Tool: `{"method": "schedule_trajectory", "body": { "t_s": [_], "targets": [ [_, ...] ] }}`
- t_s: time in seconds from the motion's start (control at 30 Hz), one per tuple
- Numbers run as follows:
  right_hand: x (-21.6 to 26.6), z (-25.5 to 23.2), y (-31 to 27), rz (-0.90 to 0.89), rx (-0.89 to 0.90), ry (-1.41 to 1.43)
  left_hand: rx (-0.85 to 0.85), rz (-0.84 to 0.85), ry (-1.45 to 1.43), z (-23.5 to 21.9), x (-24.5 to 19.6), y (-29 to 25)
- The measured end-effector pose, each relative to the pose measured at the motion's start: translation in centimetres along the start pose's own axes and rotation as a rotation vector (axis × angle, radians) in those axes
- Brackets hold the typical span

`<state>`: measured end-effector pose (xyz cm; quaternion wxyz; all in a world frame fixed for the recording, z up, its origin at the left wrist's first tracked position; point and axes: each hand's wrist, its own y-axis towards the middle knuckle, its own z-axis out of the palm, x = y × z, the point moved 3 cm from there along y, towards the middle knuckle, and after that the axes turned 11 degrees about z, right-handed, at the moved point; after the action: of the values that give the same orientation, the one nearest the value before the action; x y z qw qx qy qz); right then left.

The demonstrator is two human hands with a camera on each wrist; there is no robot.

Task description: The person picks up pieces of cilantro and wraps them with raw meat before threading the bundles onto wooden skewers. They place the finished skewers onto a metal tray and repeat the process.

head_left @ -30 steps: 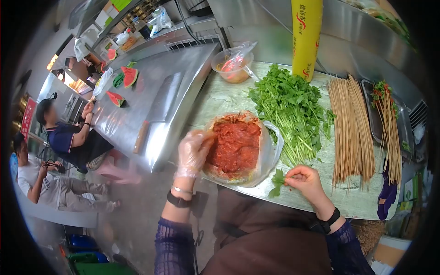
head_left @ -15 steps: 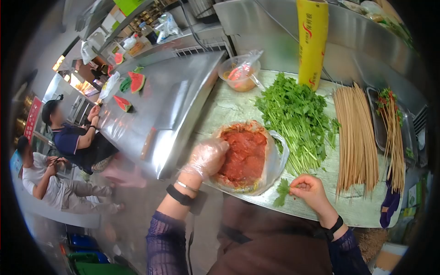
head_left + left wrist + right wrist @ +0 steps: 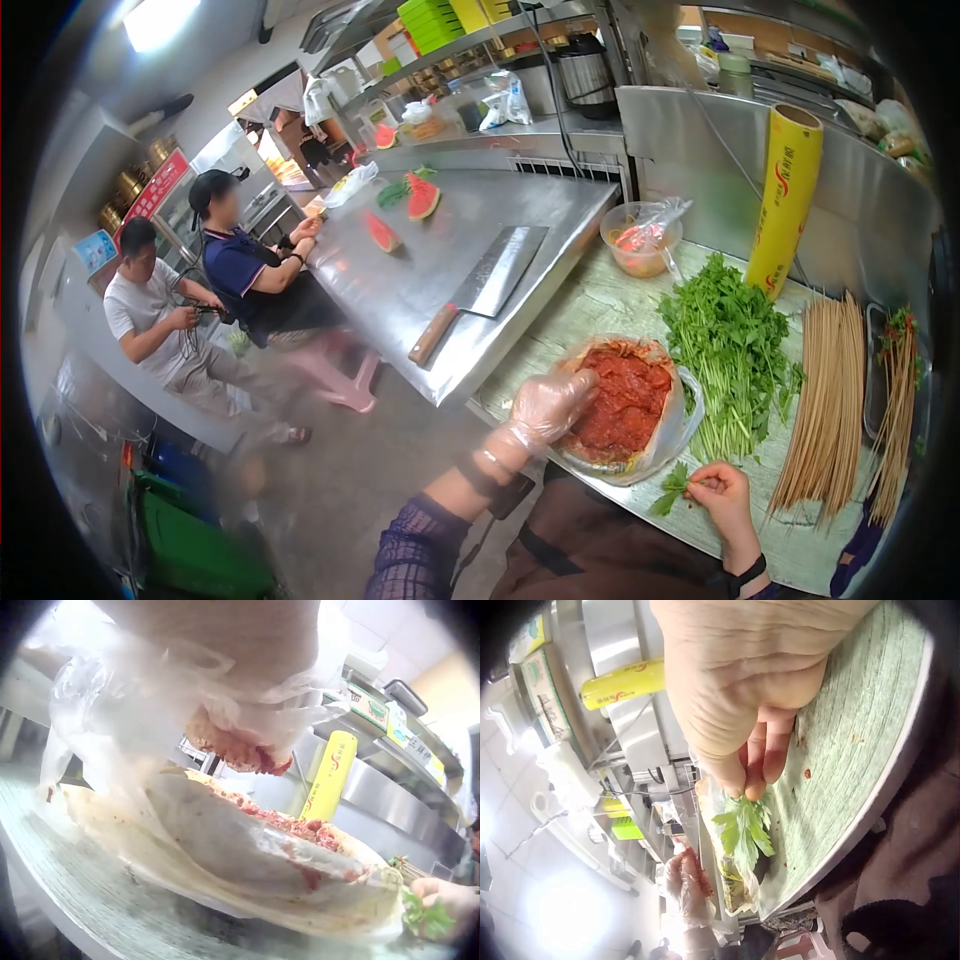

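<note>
The gloved left hand (image 3: 548, 405) is over the left side of the bagged bowl of red meat (image 3: 622, 402). In the left wrist view its bunched fingers (image 3: 229, 746) hang above the bag (image 3: 262, 862), red meat (image 3: 276, 762) pinched at their tips. The bare right hand (image 3: 728, 500) pinches a green leaf (image 3: 671, 489) by its stem at the table's near edge. Seen from the right wrist, thumb and fingers meet on the stem, and the leaf (image 3: 744, 829) spreads beyond them.
Leafy greens (image 3: 728, 360) lie right of the bowl, then wooden skewers (image 3: 822, 400) and a tray (image 3: 876, 370). A yellow roll (image 3: 787, 200) and a plastic tub (image 3: 640, 258) stand behind. The steel table (image 3: 455, 230) holds a cleaver (image 3: 497, 275) and watermelon pieces (image 3: 423, 197). Two people are at far left.
The head view has swung left and up, so the work area sits lower right. The left hand has moved a little further over the bowl; the right hand still pinches the leaf.
</note>
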<state>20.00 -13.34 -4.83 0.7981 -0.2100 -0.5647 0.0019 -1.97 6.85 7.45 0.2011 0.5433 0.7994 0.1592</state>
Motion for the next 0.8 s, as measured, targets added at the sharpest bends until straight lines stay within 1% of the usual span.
{"method": "schedule_trajectory", "body": {
  "t_s": [0.07,0.1,0.17,0.23,0.3,0.37,0.47,0.53,0.57,0.6,0.63,0.7,0.73,0.77,0.8],
  "targets": [
    [0.0,0.0,-0.1,0.040,-0.003,0.019,-0.139,0.040,-0.116,-0.1,-0.4,0.2],
    [0.0,0.0,-0.1,0.026,-0.005,0.015,-0.178,0.013,-0.249,0.3,-0.2,0.1],
    [-0.1,0.0,-0.1,0.001,-0.003,0.006,-0.153,-0.436,-0.763,1.4,-0.3,-0.7],
    [-0.2,-0.1,-0.1,-0.001,0.001,-0.009,-0.162,-0.562,-0.992,2.2,-0.7,-1.1],
    [0.0,0.0,-0.1,-0.008,0.002,-0.007,-0.214,-0.343,-0.884,2.7,-0.5,-1.0],
    [0.0,0.2,-0.2,-0.016,-0.013,0.013,-0.282,-0.099,-0.669,2.8,-0.6,-0.8],
    [-0.4,-0.2,0.1,-0.036,0.022,-0.080,-0.382,0.026,-0.371,2.0,-2.5,-0.1],
    [0.3,0.0,-0.5,0.072,-0.056,-0.064,-0.292,-0.302,-0.890,4.6,-1.7,-0.9],
    [0.2,-0.2,-0.7,0.064,-0.054,-0.093,-0.334,-0.296,-0.886,5.2,-2.2,-1.1],
    [0.4,-0.2,-0.7,0.051,-0.040,-0.117,-0.332,-0.336,-0.930,5.5,-2.3,-1.2],
    [1.6,0.3,-1.0,-0.030,-0.005,-0.139,-0.331,-0.376,-0.974,5.8,-2.5,-1.4],
    [4.7,2.0,-1.5,-0.199,0.085,-0.184,-0.288,-0.504,-1.193,7.2,-2.7,-2.1],
    [6.2,2.7,-1.6,-0.236,0.112,-0.261,-0.272,-0.578,-1.295,7.9,-2.8,-2.6],
    [7.7,3.4,-1.8,-0.276,0.140,-0.339,-0.291,-0.646,-1.378,7.9,-3.5,-2.4],
    [9.0,4.2,-1.9,-0.314,0.170,-0.419,-0.269,-0.638,-1.372,7.5,-4.3,-2.3]
  ]
}}
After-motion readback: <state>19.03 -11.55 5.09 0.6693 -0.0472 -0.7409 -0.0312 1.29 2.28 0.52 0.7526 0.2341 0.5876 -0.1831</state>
